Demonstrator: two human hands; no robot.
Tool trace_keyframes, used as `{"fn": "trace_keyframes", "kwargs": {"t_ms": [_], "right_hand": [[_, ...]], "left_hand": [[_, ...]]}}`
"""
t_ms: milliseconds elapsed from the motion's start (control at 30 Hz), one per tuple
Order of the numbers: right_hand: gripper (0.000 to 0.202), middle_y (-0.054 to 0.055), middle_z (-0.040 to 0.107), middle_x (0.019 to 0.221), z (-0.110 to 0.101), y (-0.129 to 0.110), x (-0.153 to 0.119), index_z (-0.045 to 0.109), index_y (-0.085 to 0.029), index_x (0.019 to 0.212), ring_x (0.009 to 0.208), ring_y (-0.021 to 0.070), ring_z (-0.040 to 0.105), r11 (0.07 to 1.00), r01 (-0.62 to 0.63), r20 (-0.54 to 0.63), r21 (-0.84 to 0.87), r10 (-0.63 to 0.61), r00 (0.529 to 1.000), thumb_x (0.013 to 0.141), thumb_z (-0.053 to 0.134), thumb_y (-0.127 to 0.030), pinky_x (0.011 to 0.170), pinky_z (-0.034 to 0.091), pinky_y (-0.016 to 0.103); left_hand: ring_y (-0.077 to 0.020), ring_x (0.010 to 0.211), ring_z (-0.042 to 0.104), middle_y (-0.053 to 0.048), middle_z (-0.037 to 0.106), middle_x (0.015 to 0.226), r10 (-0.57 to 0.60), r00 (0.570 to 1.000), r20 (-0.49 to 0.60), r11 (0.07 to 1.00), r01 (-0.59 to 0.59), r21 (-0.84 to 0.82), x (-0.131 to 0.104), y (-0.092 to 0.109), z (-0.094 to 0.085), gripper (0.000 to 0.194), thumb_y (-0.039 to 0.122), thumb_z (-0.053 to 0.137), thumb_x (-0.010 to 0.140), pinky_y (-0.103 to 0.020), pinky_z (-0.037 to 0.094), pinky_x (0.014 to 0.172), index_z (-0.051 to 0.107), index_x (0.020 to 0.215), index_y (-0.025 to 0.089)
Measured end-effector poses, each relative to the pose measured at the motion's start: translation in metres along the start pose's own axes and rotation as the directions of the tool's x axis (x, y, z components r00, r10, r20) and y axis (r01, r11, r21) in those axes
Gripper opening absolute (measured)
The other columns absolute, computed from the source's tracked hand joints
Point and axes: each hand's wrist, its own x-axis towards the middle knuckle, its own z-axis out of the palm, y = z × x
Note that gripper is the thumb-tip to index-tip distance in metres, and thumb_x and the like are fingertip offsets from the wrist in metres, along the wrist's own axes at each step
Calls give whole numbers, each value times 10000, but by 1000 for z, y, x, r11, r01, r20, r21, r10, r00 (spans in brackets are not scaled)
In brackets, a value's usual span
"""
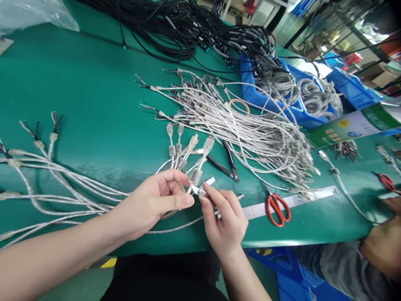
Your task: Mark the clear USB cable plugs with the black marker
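Note:
My left hand point(163, 198) is closed, thumb and index finger pinching a clear USB cable just below its grey ferrite bead point(196, 177). The cable's USB plug point(208, 144) points away from me. Beside it, my right hand point(225, 215) is closed too, its fingertips pinching a small white strip point(194, 189) against the cable. Another metal-ended plug point(209, 181) shows just beyond the right fingers. Several more USB plugs with beads point(170, 133) stick out past the left hand, and their silvery cables point(72, 167) run left to ends with bare coloured wires.
Black-handled cutters point(230, 163) lie beyond my hands. Red-handled scissors point(278, 210) rest on a steel ruler point(300, 200). A large heap of silvery cables point(250, 129), black cables point(175, 29) and blue bins point(250, 85) fill the far side. Another person's arm point(382, 246) is at right.

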Motion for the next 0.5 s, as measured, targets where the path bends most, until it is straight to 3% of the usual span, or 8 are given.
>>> {"fn": "trace_keyframes", "kwargs": {"t_ms": [133,233,333,400,500], "right_hand": [[304,55,596,856,1,2,0,624,-167,1172,759,140,565,997,33,-82,-69,-39,996,877,651,-99,663,481,283],[363,69,578,897,-3,5,-2,594,-159,1234,783,145,551,999,15,-113,31,-11,994,884,598,-62,655,475,279],[375,62,546,881,-9,9,-7,562,-168,1284,757,144,524,989,-51,-159,138,73,985,916,536,-100,644,451,284],[330,41,506,818,-13,12,-9,565,-180,1270,710,136,504,973,-130,-232,188,173,957,946,510,-167,633,438,281],[256,39,521,831,-19,18,-12,592,-189,1207,698,122,520,936,-291,-310,197,341,888,973,495,-225,634,444,258]], "left_hand": [[-65,551,335,60,454,633,-11,1000,-10,1000,11,0,1,-1,0,412,339,815,695,-195,200,457,509,931,193],[-68,560,354,57,459,640,2,1000,-25,1000,-2,25,1,0,-1,391,351,801,707,-187,213,460,520,930,194],[-72,581,419,58,494,659,30,1000,-7,980,-28,196,0,-1,0,337,348,766,752,-180,308,505,568,984,205],[-90,646,501,43,567,719,23,997,76,893,-55,446,-2,-4,2,266,342,716,811,-206,389,598,629,1036,229],[-144,814,568,0,645,858,49,960,276,584,-252,772,-5,-14,4,194,341,593,921,-266,428,739,697,1049,240]]}}
